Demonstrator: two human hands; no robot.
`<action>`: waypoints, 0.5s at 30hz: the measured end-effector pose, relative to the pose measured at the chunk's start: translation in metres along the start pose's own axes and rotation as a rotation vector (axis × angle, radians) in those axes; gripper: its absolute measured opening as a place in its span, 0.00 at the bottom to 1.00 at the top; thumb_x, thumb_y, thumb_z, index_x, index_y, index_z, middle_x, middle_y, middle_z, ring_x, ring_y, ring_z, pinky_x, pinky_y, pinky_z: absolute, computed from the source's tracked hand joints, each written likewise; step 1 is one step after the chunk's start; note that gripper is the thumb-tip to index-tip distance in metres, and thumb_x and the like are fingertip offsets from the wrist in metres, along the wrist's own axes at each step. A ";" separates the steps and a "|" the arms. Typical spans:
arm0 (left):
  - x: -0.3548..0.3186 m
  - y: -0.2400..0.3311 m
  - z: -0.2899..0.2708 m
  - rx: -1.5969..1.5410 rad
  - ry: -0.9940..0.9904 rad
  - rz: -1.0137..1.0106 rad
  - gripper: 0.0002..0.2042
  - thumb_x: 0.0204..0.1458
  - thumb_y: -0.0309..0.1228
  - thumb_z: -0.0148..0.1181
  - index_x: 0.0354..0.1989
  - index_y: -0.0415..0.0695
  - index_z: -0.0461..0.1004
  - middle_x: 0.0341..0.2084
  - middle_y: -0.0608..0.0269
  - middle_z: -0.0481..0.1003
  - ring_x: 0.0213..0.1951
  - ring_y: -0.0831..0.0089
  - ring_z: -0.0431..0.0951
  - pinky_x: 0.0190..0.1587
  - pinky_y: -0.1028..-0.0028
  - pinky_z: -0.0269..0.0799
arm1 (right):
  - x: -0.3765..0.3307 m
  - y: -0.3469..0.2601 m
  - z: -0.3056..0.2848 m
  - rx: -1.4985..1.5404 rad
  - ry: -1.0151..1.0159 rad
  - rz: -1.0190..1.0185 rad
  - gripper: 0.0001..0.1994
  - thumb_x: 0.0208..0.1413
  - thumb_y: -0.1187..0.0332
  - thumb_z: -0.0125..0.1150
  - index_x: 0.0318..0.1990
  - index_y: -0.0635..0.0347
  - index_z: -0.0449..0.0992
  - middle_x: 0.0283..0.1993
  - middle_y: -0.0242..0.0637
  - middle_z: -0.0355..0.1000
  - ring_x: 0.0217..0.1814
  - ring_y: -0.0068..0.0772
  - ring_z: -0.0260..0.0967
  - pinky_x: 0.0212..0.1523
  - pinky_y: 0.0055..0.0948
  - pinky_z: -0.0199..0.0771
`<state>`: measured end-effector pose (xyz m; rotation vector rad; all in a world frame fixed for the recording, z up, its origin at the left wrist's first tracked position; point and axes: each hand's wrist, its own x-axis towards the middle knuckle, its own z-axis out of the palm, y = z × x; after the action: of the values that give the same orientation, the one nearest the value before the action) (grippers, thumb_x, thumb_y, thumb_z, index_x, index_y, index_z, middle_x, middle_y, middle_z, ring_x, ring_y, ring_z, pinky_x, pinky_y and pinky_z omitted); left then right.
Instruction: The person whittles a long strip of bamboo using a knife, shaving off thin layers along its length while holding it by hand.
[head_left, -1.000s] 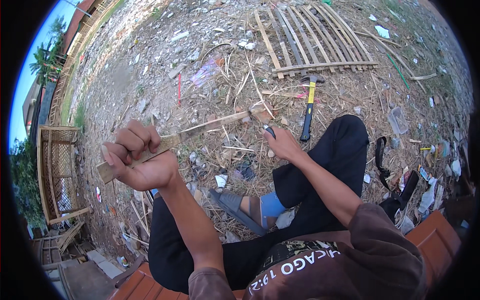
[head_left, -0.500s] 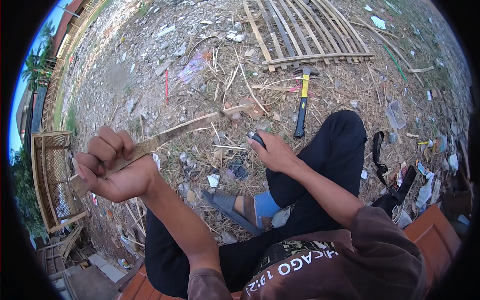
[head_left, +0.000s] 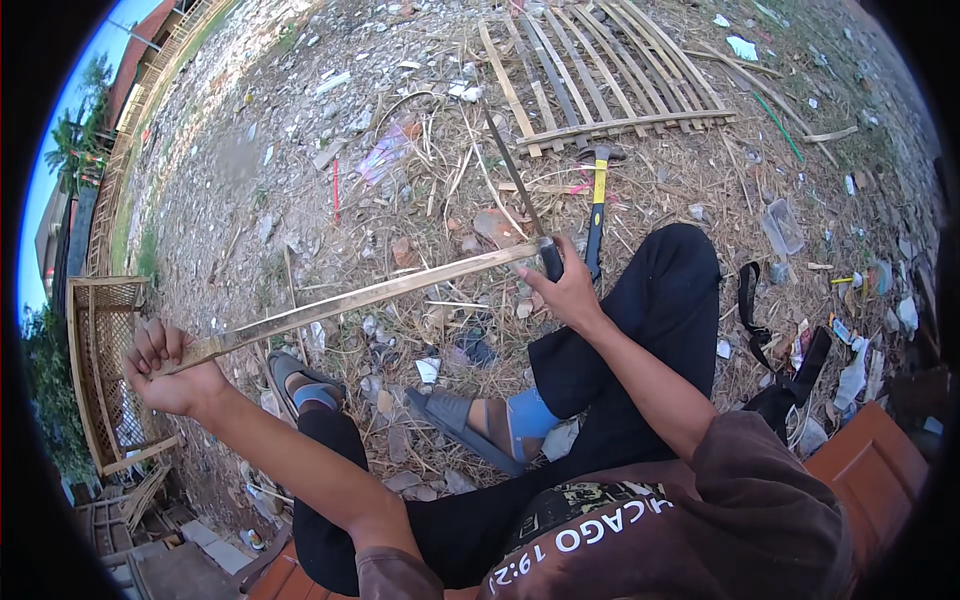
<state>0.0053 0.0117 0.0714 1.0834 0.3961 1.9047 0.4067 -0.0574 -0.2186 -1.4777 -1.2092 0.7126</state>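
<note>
My left hand (head_left: pixel 168 372) is closed around one end of a long bamboo strip (head_left: pixel 380 293) that slants up to the right across my lap. Closed on the black handle of a long, narrow-bladed knife (head_left: pixel 515 175), my right hand (head_left: pixel 568 290) is at the strip's other end. The blade points away from me, up and slightly left. Where the strip meets the knife handle, I cannot tell if they touch. A hammer (head_left: pixel 597 205) with a yellow and black handle lies on the ground just beyond my right hand.
A slatted bamboo panel (head_left: pixel 625 128) lies at the far right, its crosspiece toward me. Woven lattice in a wooden frame (head_left: pixel 108 370) stands at the left. A clear plastic container (head_left: pixel 782 228) and black straps (head_left: pixel 752 310) are on the right. Litter and stones cover the ground.
My left hand has moved left and down with the strip, which now lies flatter. My right hand has risen slightly, and the knife blade now shows pointing away.
</note>
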 end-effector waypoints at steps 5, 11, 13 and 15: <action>-0.006 -0.012 -0.069 -0.132 0.293 -0.108 0.18 0.63 0.35 0.39 0.18 0.50 0.52 0.18 0.70 0.52 0.22 0.78 0.51 0.19 0.80 0.48 | 0.000 -0.037 -0.033 0.690 -0.389 0.426 0.26 0.51 0.60 0.71 0.52 0.61 0.66 0.19 0.23 0.62 0.12 0.13 0.57 0.13 0.16 0.55; -0.022 -0.099 -0.090 -0.391 0.403 -0.374 0.15 0.65 0.38 0.40 0.26 0.45 0.62 0.22 0.66 0.60 0.24 0.75 0.57 0.24 0.78 0.60 | -0.017 -0.065 -0.072 1.098 -0.247 0.427 0.15 0.57 0.67 0.60 0.48 0.62 0.65 0.24 0.35 0.68 0.11 0.17 0.54 0.12 0.19 0.57; -0.032 -0.133 -0.098 -0.336 0.461 -0.416 0.15 0.65 0.42 0.41 0.32 0.44 0.65 0.26 0.63 0.65 0.27 0.72 0.63 0.31 0.74 0.67 | -0.018 -0.068 -0.083 1.186 -0.153 0.390 0.14 0.57 0.69 0.58 0.47 0.61 0.65 0.23 0.34 0.67 0.11 0.16 0.52 0.12 0.19 0.56; -0.043 -0.157 -0.098 -0.043 0.528 -0.502 0.20 0.64 0.48 0.43 0.49 0.41 0.66 0.41 0.54 0.69 0.39 0.65 0.70 0.43 0.66 0.72 | -0.016 -0.077 -0.086 1.159 -0.114 0.331 0.13 0.57 0.69 0.58 0.47 0.60 0.66 0.23 0.33 0.66 0.11 0.16 0.52 0.12 0.19 0.56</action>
<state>0.0202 0.0787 -0.1063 0.3784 0.8315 1.7013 0.4550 -0.1067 -0.1250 -0.6359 -0.4142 1.4175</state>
